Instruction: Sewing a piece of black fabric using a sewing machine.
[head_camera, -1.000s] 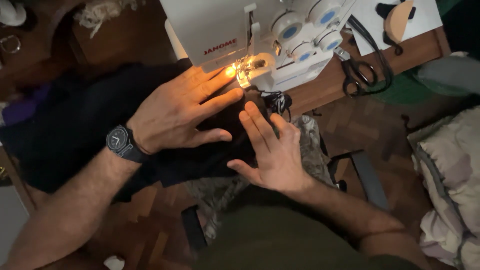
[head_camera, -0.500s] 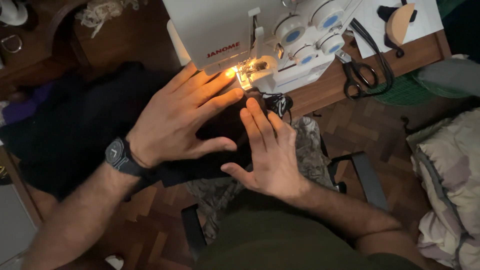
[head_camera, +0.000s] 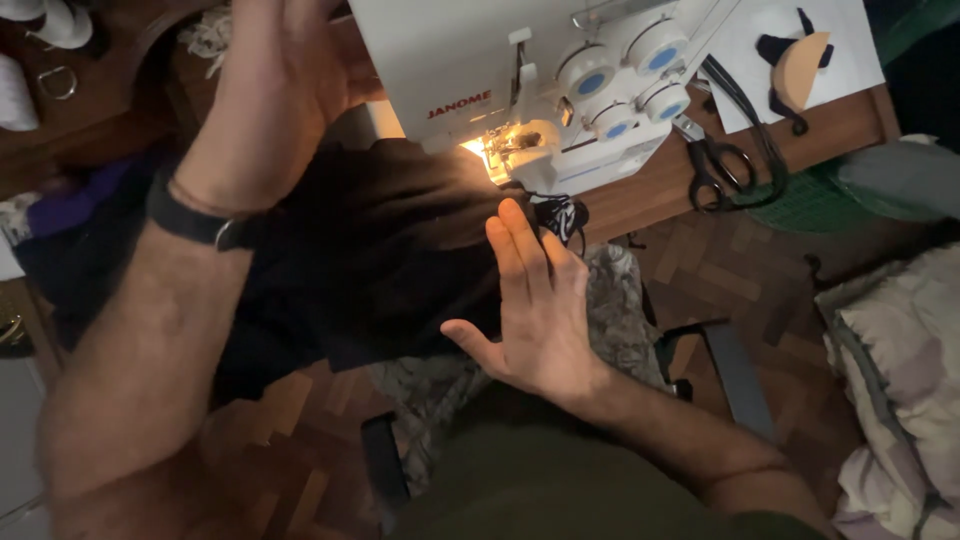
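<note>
A white sewing machine (head_camera: 520, 80) stands on a wooden table, its lamp lit over the needle area (head_camera: 495, 145). Black fabric (head_camera: 380, 250) lies in front of it and hangs off the table edge. My right hand (head_camera: 535, 305) rests flat on the fabric's right edge, fingers together and pointing toward the needle. My left hand (head_camera: 275, 75) is raised up off the fabric, near the machine's left side, blurred and close to the camera; I see nothing in it. A dark watch sits on that wrist.
Black-handled scissors (head_camera: 720, 160) lie on the table right of the machine, next to a white sheet with a tan half-round piece (head_camera: 800, 65). A patterned cloth (head_camera: 600, 330) hangs below the table. Pale bedding (head_camera: 900, 380) sits at right on the parquet floor.
My left hand has lifted off the black fabric and risen toward the upper left. My right hand stays flat on the fabric, almost unmoved.
</note>
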